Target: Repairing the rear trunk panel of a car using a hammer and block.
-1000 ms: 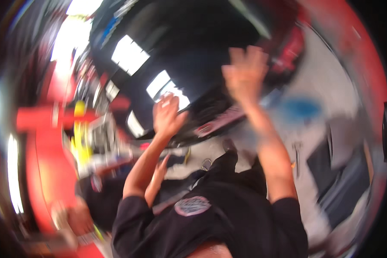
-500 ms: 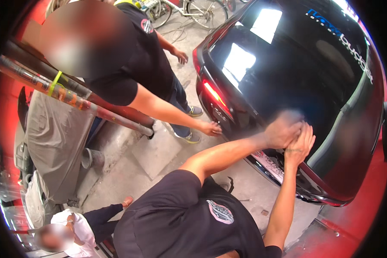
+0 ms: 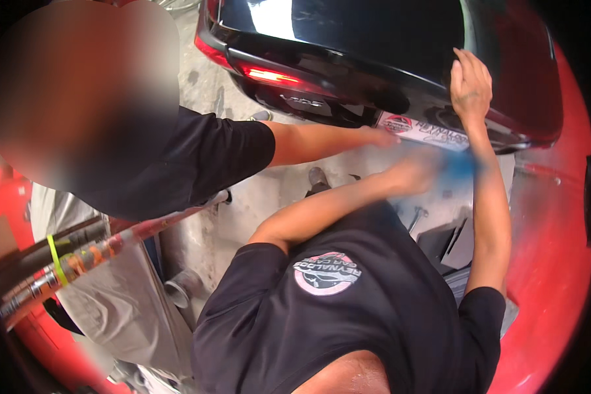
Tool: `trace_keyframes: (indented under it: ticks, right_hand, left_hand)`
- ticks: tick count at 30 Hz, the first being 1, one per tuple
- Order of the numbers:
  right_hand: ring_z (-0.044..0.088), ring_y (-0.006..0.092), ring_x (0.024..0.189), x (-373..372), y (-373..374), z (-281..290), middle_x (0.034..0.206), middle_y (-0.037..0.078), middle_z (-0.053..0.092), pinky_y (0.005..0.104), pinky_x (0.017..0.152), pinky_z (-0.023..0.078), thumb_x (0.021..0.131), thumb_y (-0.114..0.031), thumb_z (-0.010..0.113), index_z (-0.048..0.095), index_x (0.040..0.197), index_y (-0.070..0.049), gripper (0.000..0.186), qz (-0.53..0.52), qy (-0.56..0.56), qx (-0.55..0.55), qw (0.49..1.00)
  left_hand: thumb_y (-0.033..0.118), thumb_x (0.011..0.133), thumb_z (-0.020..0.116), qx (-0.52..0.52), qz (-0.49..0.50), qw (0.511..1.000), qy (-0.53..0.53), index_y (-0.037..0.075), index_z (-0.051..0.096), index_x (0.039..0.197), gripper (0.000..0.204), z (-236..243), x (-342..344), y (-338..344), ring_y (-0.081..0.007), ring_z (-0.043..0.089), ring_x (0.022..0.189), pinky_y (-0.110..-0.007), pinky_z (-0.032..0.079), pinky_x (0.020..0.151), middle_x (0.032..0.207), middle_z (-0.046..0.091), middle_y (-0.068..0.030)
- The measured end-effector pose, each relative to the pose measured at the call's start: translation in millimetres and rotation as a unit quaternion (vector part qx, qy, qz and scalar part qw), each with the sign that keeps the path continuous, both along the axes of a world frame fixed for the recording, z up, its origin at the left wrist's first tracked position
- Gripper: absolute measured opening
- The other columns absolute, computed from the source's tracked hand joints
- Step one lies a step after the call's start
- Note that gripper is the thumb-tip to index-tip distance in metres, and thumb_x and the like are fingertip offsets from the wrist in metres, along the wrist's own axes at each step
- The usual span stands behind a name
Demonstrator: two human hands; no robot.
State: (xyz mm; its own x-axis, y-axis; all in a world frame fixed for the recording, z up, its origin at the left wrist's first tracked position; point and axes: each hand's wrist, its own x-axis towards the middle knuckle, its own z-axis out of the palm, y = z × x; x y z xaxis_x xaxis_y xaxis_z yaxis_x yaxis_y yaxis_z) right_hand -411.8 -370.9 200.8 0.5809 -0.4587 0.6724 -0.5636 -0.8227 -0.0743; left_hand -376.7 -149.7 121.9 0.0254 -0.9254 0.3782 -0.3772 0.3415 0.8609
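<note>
Compared with half a second earlier, the two hands had parted: then they met over the car's rear; now they were well apart. Left hand (image 3: 414, 172) had drawn back to the near side of the black car (image 3: 374, 33), over the floor; motion blur, so could not tell whether its fingers were spread or curled. Right hand (image 3: 473, 92) was at the car's rear edge, to the right, fingers extended and close together, gripping nothing visible; contact with the paint could not be judged. Car lay on the far side of both hands, lit tail lamp (image 3: 269, 75) to the left. Co-worker's hand (image 3: 379, 136), blurred, had come in from the left, beside the white plate (image 3: 440, 136).
</note>
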Motion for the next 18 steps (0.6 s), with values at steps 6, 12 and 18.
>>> trace_keyframes:
  ticks: [6, 12, 18]
  right_hand:
    - [0.064, 0.0268, 0.117, -8, 15, 1, 0.123, 0.005, 0.070, 0.0421, 0.105, 0.047, 0.098, -0.023, 0.061, 0.073, 0.120, -0.013, 0.027, -0.004, -0.010, -0.001, 1.000]
    - [0.062, 0.0281, 0.119, -48, 21, 11, 0.124, 0.006, 0.069, 0.0421, 0.105, 0.047, 0.098, -0.024, 0.064, 0.072, 0.121, -0.012, 0.027, 0.023, -0.007, 0.026, 0.999]
    - [0.056, 0.0314, 0.128, -28, 41, 28, 0.135, 0.010, 0.061, 0.0439, 0.107, 0.045, 0.099, -0.030, 0.065, 0.070, 0.126, -0.011, 0.033, 0.114, 0.061, 0.077, 0.989]
  left_hand:
    - [0.016, 0.098, 0.059, 0.161, -0.115, 0.975, 0.100, -0.002, 0.071, 0.109, 0.024, 24, 6, 94, -0.0335, 0.070, 0.098, -0.041, 0.054, 0.086, 0.104, 0.073, -0.0175]
    - [0.034, 0.100, 0.066, 0.071, -0.181, 0.905, 0.378, -0.003, 0.072, 0.105, 0.038, 196, -5, 142, -0.0242, 0.069, 0.083, -0.036, 0.054, 0.075, 0.090, 0.072, -0.0124]
    - [0.041, 0.092, 0.072, -0.286, -0.188, 0.825, 0.450, -0.002, 0.068, 0.083, 0.043, 305, -26, 203, -0.0191, 0.066, 0.058, -0.030, 0.048, 0.054, 0.065, 0.064, -0.0038]
